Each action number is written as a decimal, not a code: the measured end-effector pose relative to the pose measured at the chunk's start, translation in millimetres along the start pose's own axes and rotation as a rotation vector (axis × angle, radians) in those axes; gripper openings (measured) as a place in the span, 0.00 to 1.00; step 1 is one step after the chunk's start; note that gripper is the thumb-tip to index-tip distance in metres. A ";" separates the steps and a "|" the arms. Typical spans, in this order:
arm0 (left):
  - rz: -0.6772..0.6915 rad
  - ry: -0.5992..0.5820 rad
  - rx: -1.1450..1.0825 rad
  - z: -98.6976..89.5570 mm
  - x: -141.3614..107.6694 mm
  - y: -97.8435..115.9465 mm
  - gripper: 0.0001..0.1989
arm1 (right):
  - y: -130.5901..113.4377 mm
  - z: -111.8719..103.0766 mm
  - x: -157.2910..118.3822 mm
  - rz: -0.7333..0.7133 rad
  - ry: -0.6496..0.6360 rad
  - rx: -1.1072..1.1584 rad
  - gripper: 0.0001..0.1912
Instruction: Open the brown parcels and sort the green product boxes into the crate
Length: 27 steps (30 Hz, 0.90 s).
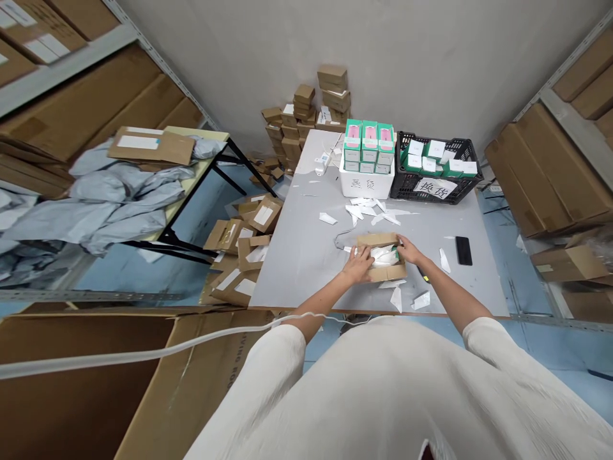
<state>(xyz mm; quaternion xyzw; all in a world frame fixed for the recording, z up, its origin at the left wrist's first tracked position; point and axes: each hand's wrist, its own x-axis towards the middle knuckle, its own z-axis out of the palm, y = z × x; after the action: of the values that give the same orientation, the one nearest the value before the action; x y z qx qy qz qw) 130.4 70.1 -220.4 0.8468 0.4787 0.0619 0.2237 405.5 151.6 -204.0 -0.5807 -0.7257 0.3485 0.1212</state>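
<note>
A small open cardboard box (383, 275) lies on the grey table near its front edge. White wrapping (383, 257) fills its inside, and a bit of green shows at the right end. My left hand (359, 264) grips the box's left end, fingers bent over the rim onto the wrapping. At the opposite end my right hand (408, 249) holds the upper right corner, its fingers partly hidden by the box. Torn white paper scraps (396, 299) lie just in front of the box.
Behind are a white bin (366, 185) of green-and-pink boxes and a black crate (431, 191) of green boxes. A phone (463, 250) lies right. Left of the table (297, 255) are opened cartons (239, 255); a white cable (191, 343) crosses the lower left.
</note>
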 end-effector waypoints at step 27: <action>-0.171 0.118 -0.271 -8.7 -1.0 -48.6 0.66 | -83.9 48.6 20.4 -0.435 -0.310 -0.497 0.18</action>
<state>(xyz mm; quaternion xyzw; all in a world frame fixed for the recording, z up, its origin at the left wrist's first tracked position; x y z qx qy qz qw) 89.0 93.5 -233.8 0.7599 0.5487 0.1561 0.3116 307.7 145.9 -189.7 -0.3646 -0.9046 0.2114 -0.0639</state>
